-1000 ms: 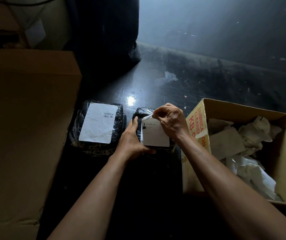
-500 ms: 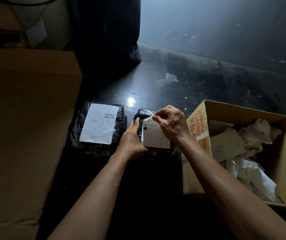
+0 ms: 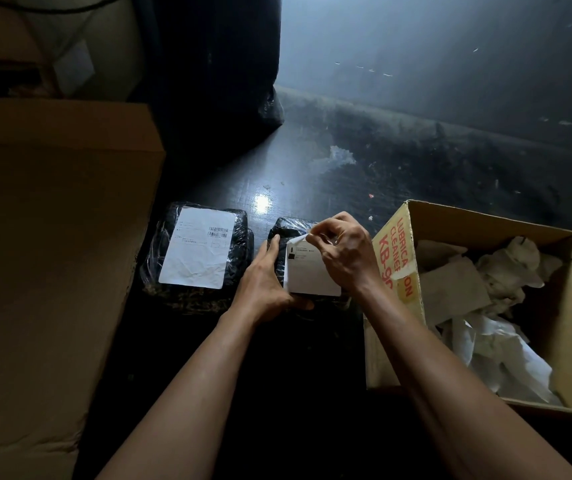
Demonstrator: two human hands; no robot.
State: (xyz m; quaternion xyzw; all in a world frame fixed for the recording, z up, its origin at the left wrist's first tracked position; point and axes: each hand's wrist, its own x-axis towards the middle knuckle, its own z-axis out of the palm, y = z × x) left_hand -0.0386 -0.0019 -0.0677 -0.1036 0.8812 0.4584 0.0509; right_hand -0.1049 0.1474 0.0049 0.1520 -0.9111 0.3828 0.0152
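A plain cardboard box (image 3: 52, 254) fills the frame's left. At centre, on the glossy black floor (image 3: 312, 181), your left hand (image 3: 263, 285) grips a film-wrapped black parcel (image 3: 289, 226). Your right hand (image 3: 343, 251) pinches the lifted top corner of its white label (image 3: 308, 277). At right, crumpled paper (image 3: 506, 268) fills an open carton (image 3: 485, 218).

label (image 3: 312, 275) print: too small to read | parcel (image 3: 288, 227): largely covered | carton (image 3: 52, 254): cut by left edge

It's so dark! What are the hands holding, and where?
Left hand grips the black parcel at its left side; right hand pinches the white label, top corner.
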